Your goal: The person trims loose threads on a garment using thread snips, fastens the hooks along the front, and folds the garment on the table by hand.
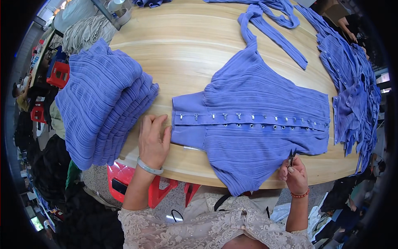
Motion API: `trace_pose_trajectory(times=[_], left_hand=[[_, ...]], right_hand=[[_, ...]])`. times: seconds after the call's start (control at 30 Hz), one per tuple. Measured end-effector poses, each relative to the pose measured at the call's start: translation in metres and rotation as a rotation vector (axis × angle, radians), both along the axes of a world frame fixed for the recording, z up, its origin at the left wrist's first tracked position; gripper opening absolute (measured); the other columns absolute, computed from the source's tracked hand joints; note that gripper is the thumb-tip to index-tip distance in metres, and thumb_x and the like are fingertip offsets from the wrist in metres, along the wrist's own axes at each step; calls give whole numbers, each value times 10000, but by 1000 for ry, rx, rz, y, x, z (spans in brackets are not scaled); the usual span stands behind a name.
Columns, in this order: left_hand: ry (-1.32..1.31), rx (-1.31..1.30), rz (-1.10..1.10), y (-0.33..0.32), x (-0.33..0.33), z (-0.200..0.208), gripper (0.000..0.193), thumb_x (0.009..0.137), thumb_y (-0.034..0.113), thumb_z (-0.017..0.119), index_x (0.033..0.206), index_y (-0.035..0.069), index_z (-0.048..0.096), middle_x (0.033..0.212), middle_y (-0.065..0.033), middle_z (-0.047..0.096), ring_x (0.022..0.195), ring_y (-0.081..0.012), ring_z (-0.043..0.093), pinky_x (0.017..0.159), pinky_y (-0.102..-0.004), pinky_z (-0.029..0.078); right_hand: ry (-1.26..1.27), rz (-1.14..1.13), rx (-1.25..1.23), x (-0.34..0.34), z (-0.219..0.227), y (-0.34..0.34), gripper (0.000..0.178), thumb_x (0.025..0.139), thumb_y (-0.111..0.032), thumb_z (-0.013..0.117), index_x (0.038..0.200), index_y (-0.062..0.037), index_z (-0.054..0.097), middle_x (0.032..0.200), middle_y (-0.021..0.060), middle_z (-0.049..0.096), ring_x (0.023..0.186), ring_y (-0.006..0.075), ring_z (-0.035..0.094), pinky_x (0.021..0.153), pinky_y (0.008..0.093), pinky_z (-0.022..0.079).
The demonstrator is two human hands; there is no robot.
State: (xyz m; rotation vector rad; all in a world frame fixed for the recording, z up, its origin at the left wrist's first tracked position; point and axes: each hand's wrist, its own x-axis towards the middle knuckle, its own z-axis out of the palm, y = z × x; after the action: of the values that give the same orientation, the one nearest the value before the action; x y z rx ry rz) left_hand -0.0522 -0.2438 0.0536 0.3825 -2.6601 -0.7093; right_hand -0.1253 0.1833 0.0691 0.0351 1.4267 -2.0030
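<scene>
A blue ribbed garment (248, 97) lies spread on the table, a row of metal hooks and a row of eyelets running along its middle. Its smooth band is at the left end, and a strap trails toward the far side. My left hand (152, 139) rests on the table beside that band, fingers bent and apart from the thumb, holding nothing. The thumb lies close to the band's edge; whether it touches cannot be made out. In my right hand (295, 174) is a small pair of dark thread snips (292, 158), points upward, over the garment's near right edge.
A tall stack of folded blue garments (99, 99) stands on the left of the wooden table (174, 33). More blue garments (352, 83) hang over its right edge. Loose blue straps (286, 45) lie at the far side. Red stools (159, 191) stand below the near edge.
</scene>
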Motion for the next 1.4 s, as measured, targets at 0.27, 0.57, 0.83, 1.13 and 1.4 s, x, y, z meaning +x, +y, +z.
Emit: trace_pose_trajectory(times=[0.27,0.57,0.83,1.13,1.4], left_hand=[[21,-73,-69,-8,-11,-7,192,811,3,663,996,8,609,946,-153,538,886,-349,562,776,-417,466],[45,207,-55,-11,-6,2,132,830,-87,557,936,-13,529,927,-181,537,837,-357,558,754,-397,465],[-116,628,-41,-19,24,24,101,844,-74,592,918,-10,565,862,-124,557,712,-218,565,615,-286,459],[-16,0,-78,-11,-10,8,340,770,0,703,1100,9,621,996,-163,541,924,-332,539,843,-421,427],[75,47,-134,-14,-27,-6,204,771,-11,685,970,12,648,945,-123,546,895,-307,545,798,-414,418]], right_hand=[[11,86,69,-15,4,-34,216,947,-159,593,1099,-45,489,811,74,580,678,113,519,627,243,434],[38,149,97,-19,14,-52,256,936,-146,621,1129,-22,506,842,77,600,696,111,544,615,251,456],[67,280,175,-30,17,-72,210,922,-96,646,1080,-13,535,863,20,586,709,63,520,614,212,428],[117,339,272,-31,14,-80,179,927,-129,660,1020,-10,565,844,-4,581,741,39,518,631,193,419],[149,368,274,-32,12,-83,174,935,-132,651,1028,-11,570,851,-6,582,766,47,532,672,208,437]])
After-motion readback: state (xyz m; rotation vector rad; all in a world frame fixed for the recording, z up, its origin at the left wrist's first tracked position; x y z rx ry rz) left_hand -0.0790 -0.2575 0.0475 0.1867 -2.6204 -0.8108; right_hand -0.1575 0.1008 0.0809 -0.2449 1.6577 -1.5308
